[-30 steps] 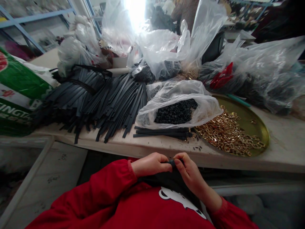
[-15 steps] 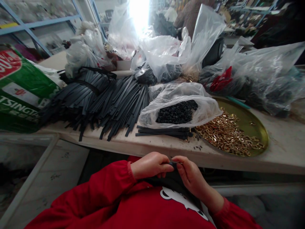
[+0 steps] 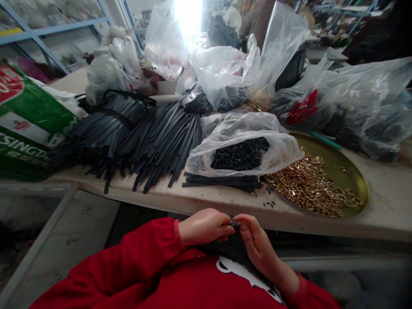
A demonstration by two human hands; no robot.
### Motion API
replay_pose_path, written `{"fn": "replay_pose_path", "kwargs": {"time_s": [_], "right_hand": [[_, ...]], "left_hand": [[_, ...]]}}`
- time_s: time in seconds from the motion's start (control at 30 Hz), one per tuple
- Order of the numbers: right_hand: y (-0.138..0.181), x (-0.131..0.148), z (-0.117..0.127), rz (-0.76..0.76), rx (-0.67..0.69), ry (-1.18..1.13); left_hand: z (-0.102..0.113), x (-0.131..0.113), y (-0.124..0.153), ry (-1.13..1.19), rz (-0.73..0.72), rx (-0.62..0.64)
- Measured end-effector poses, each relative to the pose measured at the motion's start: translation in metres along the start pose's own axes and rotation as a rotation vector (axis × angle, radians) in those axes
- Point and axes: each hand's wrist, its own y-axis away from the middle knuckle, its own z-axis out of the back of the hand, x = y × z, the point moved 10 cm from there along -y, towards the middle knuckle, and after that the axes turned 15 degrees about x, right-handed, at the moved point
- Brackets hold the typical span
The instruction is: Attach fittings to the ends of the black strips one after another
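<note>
In front of my red top, just off the table's front edge, my two hands meet. My left hand [image 3: 207, 226] is closed in a pinch on a black strap [image 3: 236, 225], and only a short dark end of it shows. The fingers of my right hand [image 3: 254, 236] close on the same end from the other side; whether they hold anything more is hidden. Nearest on the table lie a small stack of black straps [image 3: 222, 182] and a round tray [image 3: 358, 180] heaped with small gold buckles [image 3: 315, 184]. Behind the stack, an open plastic bag [image 3: 280, 150] contains small black loops [image 3: 240, 153].
Two large bundles of black straps [image 3: 167, 141] spread over the table [image 3: 161, 197] at left, beside a green printed bag [image 3: 35, 120]. Clear plastic bags [image 3: 222, 68] crowd the back. A teal stick [image 3: 325, 139] lies at the tray's far rim. Tiny black bits [image 3: 269, 204] are scattered near the tray.
The view has shifted slightly. Both hands stay together at the strap end, with the right fingers now a little more bent around it.
</note>
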Motion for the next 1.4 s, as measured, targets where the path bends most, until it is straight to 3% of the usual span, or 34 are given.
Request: {"fn": "replay_pose_path", "kwargs": {"time_s": [0.13, 0.2, 0.27, 0.4, 0.5, 0.63, 0.7, 0.83, 0.9, 0.97, 1.07, 1.17, 1.27, 1.37, 1.4], "right_hand": [[-0.007, 0.002, 0.002, 0.037, -0.027, 0.012], [-0.018, -0.006, 0.008, 0.023, -0.029, 0.049], [-0.030, -0.020, 0.024, -0.028, -0.073, 0.148], [-0.054, -0.042, 0.069, -0.178, -0.235, 0.570], [-0.072, -0.041, 0.073, -0.144, -0.221, 0.864], [-0.073, -0.032, 0.067, 0.003, -0.301, 0.963], [-0.068, -0.030, 0.066, 0.026, -0.332, 0.958], [-0.062, -0.025, 0.060, 0.047, -0.344, 0.967], [-0.059, -0.022, 0.055, 0.049, -0.343, 0.973], [-0.053, -0.018, 0.054, 0.048, -0.356, 0.967], [-0.039, -0.006, 0.056, 0.083, -0.373, 0.943], [-0.025, 0.008, 0.058, 0.130, -0.372, 0.910], [-0.024, 0.015, 0.067, 0.127, -0.369, 0.859], [-0.036, 0.009, 0.089, 0.068, -0.375, 0.775], [-0.043, 0.004, 0.097, 0.035, -0.367, 0.740]], "left_hand": [[0.007, -0.002, -0.008, -0.041, -0.003, 0.013], [0.020, -0.001, -0.013, -0.107, 0.009, -0.028], [0.045, 0.001, -0.016, -0.241, 0.035, -0.150], [0.098, 0.005, -0.009, -0.505, 0.043, -0.534], [0.103, 0.013, -0.010, -0.667, 0.042, -0.633], [0.105, 0.027, 0.007, -0.712, 0.091, -0.705], [0.123, 0.037, 0.031, -0.669, 0.188, -0.770], [0.188, 0.073, 0.091, -0.562, 0.517, -0.946], [0.216, 0.093, 0.105, -0.512, 0.629, -0.988], [0.231, 0.111, 0.106, -0.461, 0.708, -0.992], [0.234, 0.120, 0.106, -0.412, 0.741, -1.024], [0.227, 0.101, 0.122, -0.396, 0.676, -1.137], [0.215, 0.050, 0.158, -0.414, 0.514, -1.284], [0.194, -0.024, 0.205, -0.447, 0.243, -1.438], [0.180, -0.054, 0.226, -0.421, -0.024, -1.552]]}}
